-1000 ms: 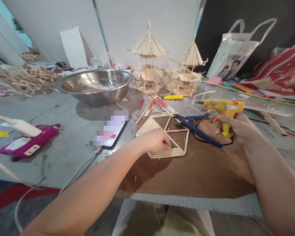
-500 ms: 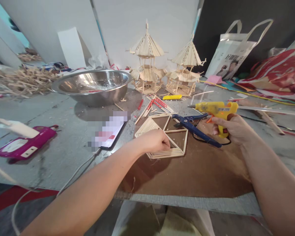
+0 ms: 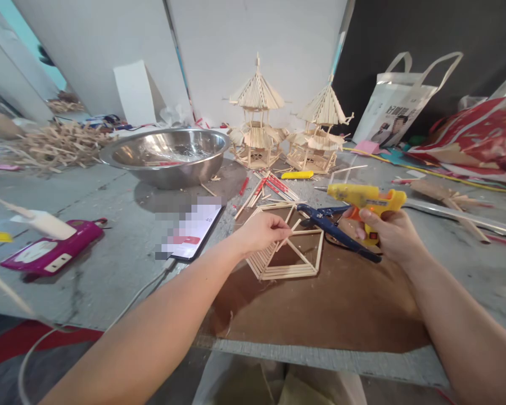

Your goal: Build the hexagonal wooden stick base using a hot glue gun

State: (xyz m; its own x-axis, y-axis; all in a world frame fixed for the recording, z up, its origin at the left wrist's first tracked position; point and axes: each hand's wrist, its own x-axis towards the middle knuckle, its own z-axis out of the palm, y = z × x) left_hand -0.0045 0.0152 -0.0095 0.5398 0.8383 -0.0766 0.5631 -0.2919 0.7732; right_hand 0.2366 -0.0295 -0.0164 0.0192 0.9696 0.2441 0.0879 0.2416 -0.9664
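My left hand [image 3: 266,229] pinches a short wooden stick [image 3: 296,225] between thumb and fingertips, over a six-sided stick frame [image 3: 293,271]. Spokes divide the frame, and its left part is filled with rows of sticks. My right hand [image 3: 385,228] grips a yellow hot glue gun [image 3: 354,194], its nozzle pointing left above the board. Under the gun, blue-handled cutters [image 3: 333,228] lie partly across the frame's right edge. A brown board [image 3: 329,315] carries the frame. Loose sticks with red marks [image 3: 274,184] lie just behind it.
Two stick-built pavilions [image 3: 259,98] stand at the back, near a yellow comb-like piece [image 3: 297,175]. Left of the board are a lit phone [image 3: 198,228], a steel basin [image 3: 168,174] and a purple power strip [image 3: 73,247]. A stick pile [image 3: 63,143] lies far left; a white bag [image 3: 394,107] stands back right.
My left hand has risen from the frame's near side toward its middle, and a short stick now shows in its fingers. The glue gun has shifted slightly left and down.
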